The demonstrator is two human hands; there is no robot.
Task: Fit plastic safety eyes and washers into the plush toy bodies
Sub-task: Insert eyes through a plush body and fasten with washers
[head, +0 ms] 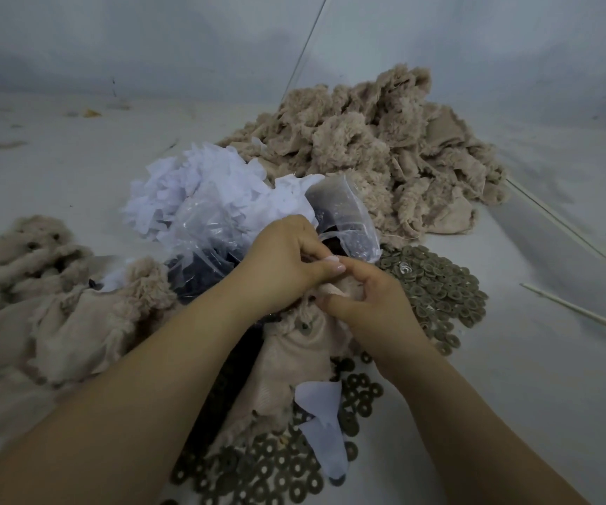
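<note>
**Both hands pinching at the plush skin**

Left hand (287,262) and right hand (370,304) meet over the inside-out beige plush toy body (296,355), both pinching a fold of its fabric; whether an eye is between the fingers, I cannot tell. One washer already sits on the skin. Best bet: keep the cloth taut and press the washer square onto the post. Flat grey-brown ring washers (436,286) lie loose beside it. Behind, a clear plastic bag (345,220) holds small dark pieces, likely eyes.

Both forearms are bare with no sleeves showing, and the left hand (287,264) has pale polished nails.
</note>
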